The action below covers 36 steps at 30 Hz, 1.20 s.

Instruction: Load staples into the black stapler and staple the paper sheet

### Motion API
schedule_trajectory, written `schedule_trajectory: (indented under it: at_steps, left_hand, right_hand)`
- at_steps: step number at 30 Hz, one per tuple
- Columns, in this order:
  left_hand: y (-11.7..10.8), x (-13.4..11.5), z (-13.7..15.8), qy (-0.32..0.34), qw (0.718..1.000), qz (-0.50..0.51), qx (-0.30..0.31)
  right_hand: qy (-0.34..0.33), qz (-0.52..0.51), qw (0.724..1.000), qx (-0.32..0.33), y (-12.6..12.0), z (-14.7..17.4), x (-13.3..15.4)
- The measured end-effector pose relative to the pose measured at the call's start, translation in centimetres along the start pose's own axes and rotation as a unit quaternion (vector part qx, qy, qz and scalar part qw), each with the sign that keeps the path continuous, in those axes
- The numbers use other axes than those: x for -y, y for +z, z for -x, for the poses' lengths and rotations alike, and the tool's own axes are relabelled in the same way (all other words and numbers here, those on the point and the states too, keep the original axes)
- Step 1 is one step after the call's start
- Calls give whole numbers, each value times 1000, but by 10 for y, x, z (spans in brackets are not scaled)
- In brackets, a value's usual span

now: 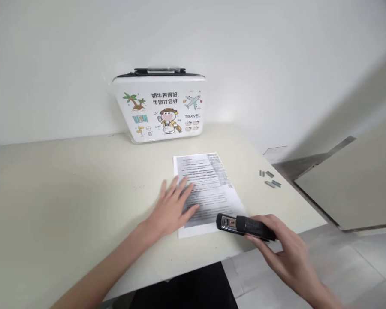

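Observation:
A stack of printed paper sheets [209, 197] lies on the pale table [93, 201]. My left hand [172, 206] rests with spread fingers on the left edge of the sheets. In my right hand [283, 240] is a black stapler [246, 225], gripped between thumb and fingers. Its front end points left, over the lower right corner of the paper. I cannot tell whether the stapler touches the sheets. Several strips of staples [270, 183] lie on the table to the right of the paper.
A white travel-print case [164, 103] with a black handle stands upright at the back, near the wall [244, 56]. The table's right edge drops to a tiled floor [350, 257]. A black seat [186, 289] is below the front edge. A pale panel [357, 193] stands at right.

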<state>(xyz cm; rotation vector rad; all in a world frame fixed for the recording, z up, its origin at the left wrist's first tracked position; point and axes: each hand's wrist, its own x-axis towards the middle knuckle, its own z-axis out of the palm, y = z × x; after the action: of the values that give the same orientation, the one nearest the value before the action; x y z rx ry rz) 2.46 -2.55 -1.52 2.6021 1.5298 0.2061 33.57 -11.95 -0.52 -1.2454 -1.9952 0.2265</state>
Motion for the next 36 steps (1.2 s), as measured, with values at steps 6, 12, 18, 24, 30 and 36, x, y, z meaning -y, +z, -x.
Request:
schedule_trajectory:
  at_steps: [6,12,18,24,30,36]
  left_hand:
    - [22,-51,-82,17,998,51,-25]
    - [19,-25,-71,13,982,164,-93]
    - [-22,85,2,-83,950,272,-127]
    - [-50,131,58,-269,871,356,-206]
    - [-46,130,60,-269,841,408,-234]
    - [-44,127,58,-288,812,427,-275]
  right_hand:
    - [17,25,997,-65,-6,-1,2]
    - [24,27,998,-56,-4,-16,3]
    - [-10,-22,998,54,35,-65,6]
    - [-53,-79,984,149,114,-145,26]
    - [-95,-115,973,177,173,-191,43]
    - [6,-195,972,132,181,-188,36]
